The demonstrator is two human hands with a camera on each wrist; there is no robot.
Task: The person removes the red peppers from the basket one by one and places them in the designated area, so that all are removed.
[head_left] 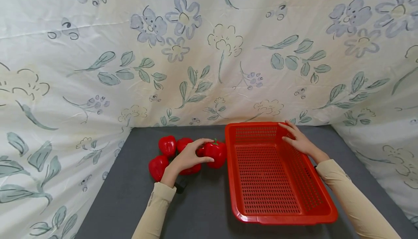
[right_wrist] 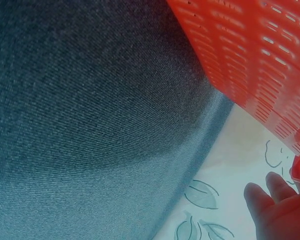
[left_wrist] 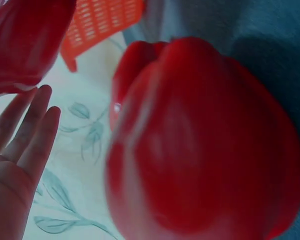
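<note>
A glossy red bell pepper [head_left: 215, 154] with a green stem sits upright beside the basket's left wall. My left hand [head_left: 189, 156] holds it from the left, thumb on the near side and fingers on the far side. In the left wrist view, the fingers [left_wrist: 27, 132] reach up to the underside of that pepper [left_wrist: 25, 45], while another pepper [left_wrist: 204, 145] fills the middle. My right hand [head_left: 302, 144] rests on the right rim of the red plastic basket [head_left: 230, 181] near its far corner, fingers extended. Two of its fingertips [right_wrist: 259, 197] show outside the basket wall in the right wrist view.
Several more red peppers lie left of and behind my left hand, among them one at the back [head_left: 167, 145] and one nearer [head_left: 158, 168]. The grey tabletop [head_left: 121, 202] ends at a floral cloth [head_left: 202, 68] hanging behind and at the sides.
</note>
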